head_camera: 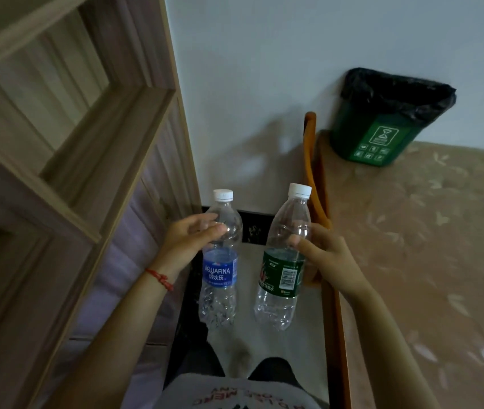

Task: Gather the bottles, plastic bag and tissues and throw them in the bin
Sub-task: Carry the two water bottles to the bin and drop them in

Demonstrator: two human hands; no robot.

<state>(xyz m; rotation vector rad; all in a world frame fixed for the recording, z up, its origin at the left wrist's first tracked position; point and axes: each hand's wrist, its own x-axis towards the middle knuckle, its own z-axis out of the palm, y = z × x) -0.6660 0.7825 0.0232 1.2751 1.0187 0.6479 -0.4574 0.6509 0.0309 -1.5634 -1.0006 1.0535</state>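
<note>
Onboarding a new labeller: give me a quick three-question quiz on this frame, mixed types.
1. True or false: the left hand grips the blue-label bottle.
2. Which bottle does the right hand grip? A) green-label bottle B) blue-label bottle C) none
3. Fill in: the green bin is lined with a ____ bag.

Key: 1 true; 2 A; 3 black. Both bottles are capped, and neither is in the bin yet. No plastic bag to throw away and no tissues show in this view.
</note>
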